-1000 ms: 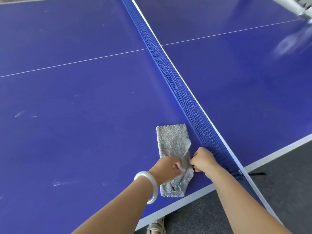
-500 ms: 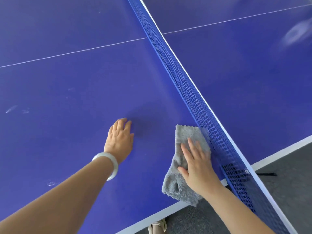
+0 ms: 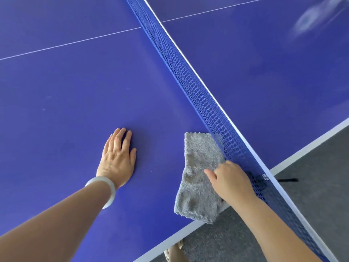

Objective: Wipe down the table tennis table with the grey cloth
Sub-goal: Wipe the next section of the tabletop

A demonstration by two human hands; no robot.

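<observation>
The table (image 3: 75, 91) is deep violet-blue with thin white lines and a white edge. The net (image 3: 198, 87) is brighter blue square mesh, white-topped. At five o'clock the cloth (image 3: 198, 186) is plain grey; at seven, the bangle (image 3: 107, 188) milky white; at four, the floor (image 3: 311, 186) dark grey.

Bright, even light. A pale smear of glare lies on the table (image 3: 56, 110) at the upper right. A soft, dark shadow hugs the left hand (image 3: 118, 157) along its right side. Straight lines bow slightly; the far corners look soft.
</observation>
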